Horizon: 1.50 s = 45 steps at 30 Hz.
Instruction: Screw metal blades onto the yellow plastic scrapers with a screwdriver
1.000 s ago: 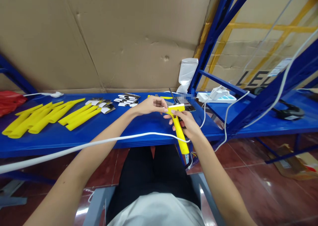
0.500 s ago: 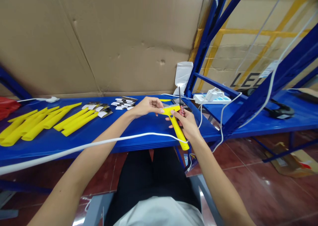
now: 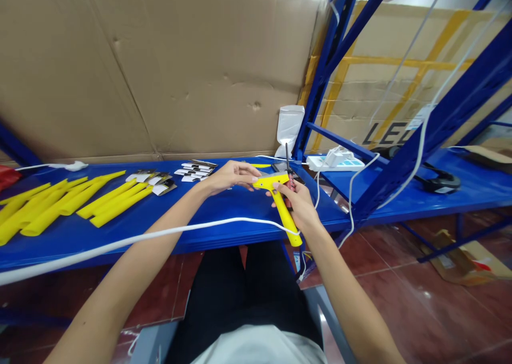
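A yellow T-shaped scraper (image 3: 285, 210) is held over the front of the blue table, its handle slanting down toward me. My right hand (image 3: 298, 198) grips it near the neck, thumb on top. The same hand also holds a screwdriver (image 3: 290, 185) with a red handle, its dark shaft pointing up. With fingers closed, my left hand (image 3: 236, 177) pinches the left end of the scraper's head, where a pale blade strip shows along the upper edge. What else may lie between those fingertips is hidden.
Several yellow scraper handles (image 3: 60, 206) lie at the left, near stacks of small printed cards (image 3: 196, 169). A white cable (image 3: 160, 235) crosses in front of my forearms. A power strip (image 3: 335, 163), a white bag (image 3: 290, 129) and a blue rack post (image 3: 320, 86) stand to the right.
The camera view has shifted slightly. Both hands keep hold of the scraper, and the left fingers look a little straighter at its head.
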Available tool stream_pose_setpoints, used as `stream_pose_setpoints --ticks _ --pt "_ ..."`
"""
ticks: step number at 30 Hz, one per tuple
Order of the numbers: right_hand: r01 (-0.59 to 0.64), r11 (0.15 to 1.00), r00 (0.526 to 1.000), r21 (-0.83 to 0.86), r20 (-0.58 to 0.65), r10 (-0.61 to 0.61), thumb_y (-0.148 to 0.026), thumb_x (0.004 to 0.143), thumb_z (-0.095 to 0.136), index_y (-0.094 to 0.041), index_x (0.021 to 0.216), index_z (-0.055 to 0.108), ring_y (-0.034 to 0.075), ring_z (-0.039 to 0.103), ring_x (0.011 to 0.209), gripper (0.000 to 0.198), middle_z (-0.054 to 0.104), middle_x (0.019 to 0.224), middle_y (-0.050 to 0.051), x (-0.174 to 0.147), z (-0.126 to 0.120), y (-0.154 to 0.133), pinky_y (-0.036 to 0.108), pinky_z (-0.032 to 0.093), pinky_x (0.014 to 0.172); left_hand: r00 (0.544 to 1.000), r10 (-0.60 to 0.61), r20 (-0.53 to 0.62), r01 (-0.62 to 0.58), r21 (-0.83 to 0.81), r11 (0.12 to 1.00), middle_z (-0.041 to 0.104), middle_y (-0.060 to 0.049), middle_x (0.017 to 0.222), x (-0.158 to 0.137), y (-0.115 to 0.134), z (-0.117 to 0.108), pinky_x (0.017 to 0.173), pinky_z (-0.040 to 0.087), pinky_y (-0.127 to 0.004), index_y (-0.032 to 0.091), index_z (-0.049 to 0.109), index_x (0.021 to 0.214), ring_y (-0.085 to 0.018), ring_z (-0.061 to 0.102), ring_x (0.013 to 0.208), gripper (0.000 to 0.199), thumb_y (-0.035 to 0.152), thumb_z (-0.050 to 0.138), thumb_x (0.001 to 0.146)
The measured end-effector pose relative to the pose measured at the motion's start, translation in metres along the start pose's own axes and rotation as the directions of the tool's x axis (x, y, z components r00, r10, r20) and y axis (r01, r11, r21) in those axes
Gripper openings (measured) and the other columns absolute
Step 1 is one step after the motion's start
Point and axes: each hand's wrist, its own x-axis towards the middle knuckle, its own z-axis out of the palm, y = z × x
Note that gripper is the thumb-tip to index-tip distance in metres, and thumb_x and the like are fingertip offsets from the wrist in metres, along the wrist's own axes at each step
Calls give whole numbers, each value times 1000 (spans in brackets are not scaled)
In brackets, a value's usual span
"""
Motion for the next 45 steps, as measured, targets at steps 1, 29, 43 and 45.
stream_pose_setpoints --ticks 1,29,43,45 --pt "2 1000 1000 2 -3 -2 -39 70 102 -20 98 71 29 87 89 47 81 89 6 0 0 0 27 71 55 1000 -19 12 19 7 1000 85 -15 103 -1 0 -1 80 68 -35 11 84 108 -23 84 87 40 36 100 80" --pt "50 999 998 22 -25 -50 -38 61 105 -21 96 69 29 86 91 54 82 94 5 -1 2 -7 30 72 62 986 95 -138 -68 190 979 87 -17 102 0 -5 -34 89 65 -35 14 89 106 -23 84 91 43 55 88 91" --pt "73 996 997 43 -34 -72 -38 61 104 -23 90 64 31 86 97 52 81 97 5 -5 3 -15 34 74 68 996 -80 -25 76 676 733 83 -7 87 -9 -24 -81 67 43 -30 21 90 83 -20 68 72 18 35 90 72" --pt "61 997 998 46 -34 -59 -39 60 105 -23 91 64 31 86 97 53 82 96 5 -5 3 -15 33 74 67 997 -78 -27 75 685 725 84 -7 90 -8 -25 -81 68 43 -29 22 90 83 -20 69 75 17 35 90 73"
